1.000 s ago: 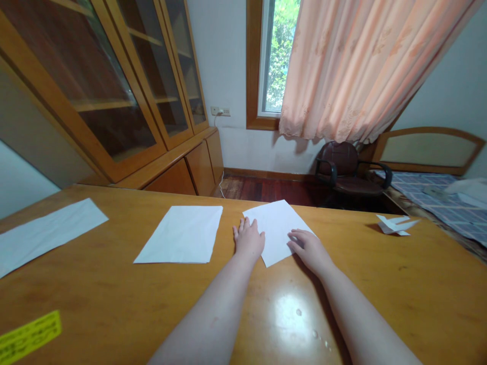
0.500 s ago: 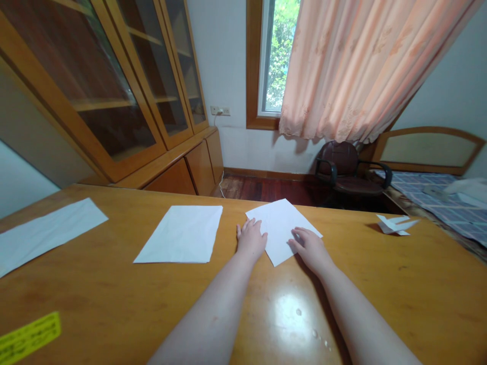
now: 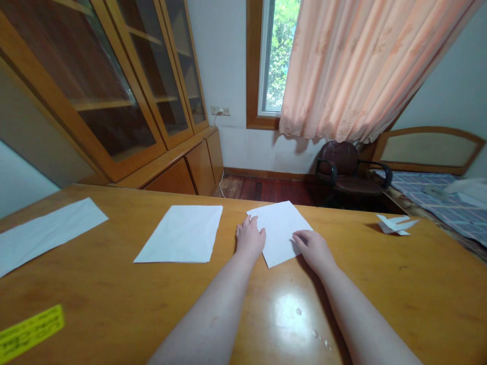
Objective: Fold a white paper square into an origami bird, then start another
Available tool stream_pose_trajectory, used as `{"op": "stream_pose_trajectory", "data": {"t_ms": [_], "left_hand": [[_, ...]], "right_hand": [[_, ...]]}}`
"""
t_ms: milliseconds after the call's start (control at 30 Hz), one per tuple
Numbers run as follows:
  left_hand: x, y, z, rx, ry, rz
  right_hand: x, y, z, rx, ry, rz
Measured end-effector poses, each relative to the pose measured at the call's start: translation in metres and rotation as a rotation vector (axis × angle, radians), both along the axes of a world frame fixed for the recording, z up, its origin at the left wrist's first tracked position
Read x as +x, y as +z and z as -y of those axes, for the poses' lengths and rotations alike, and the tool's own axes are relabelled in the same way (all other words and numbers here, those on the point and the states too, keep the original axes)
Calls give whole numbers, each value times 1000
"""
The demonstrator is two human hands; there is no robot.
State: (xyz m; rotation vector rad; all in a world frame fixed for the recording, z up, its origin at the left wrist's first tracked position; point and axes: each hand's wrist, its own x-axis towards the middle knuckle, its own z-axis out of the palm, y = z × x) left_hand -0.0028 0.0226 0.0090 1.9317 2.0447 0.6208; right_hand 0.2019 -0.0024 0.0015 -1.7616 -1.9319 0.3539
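A white sheet of paper [image 3: 283, 225] lies turned at an angle near the far edge of the wooden table. My left hand [image 3: 250, 238] rests on its left side, fingers spread and lying flat. At the right side, my right hand [image 3: 312, 248] has thumb and fingers drawn together on the paper's edge in a pinch. Left of my hands lies another white sheet [image 3: 180, 233], flat, with one uneven edge. A folded white paper shape [image 3: 395, 224] stands on the table to the right, apart from both hands.
A long white paper strip [image 3: 49, 233] lies at the table's [image 3: 114, 304] left. A yellow label with dark writing [image 3: 30, 332] is at the lower left. Beyond the table stand a glass-door cabinet [image 3: 160, 144], a dark chair [image 3: 344, 165] and a bed [image 3: 429, 190].
The sheet under my hands has turned slightly, its right corner shifting left. My right hand's fingers have closed together at its edge. My left hand has shifted only a little.
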Motion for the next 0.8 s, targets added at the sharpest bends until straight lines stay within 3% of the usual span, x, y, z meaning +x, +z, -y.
{"op": "stream_pose_trajectory", "data": {"t_ms": [233,800], "left_hand": [[1,0,-1,-14,-14,42],[0,3,0,37,24,90]], "right_hand": [[-4,11,6,-51,-40,-7],[-4,11,5,-40,-31,-24]]}}
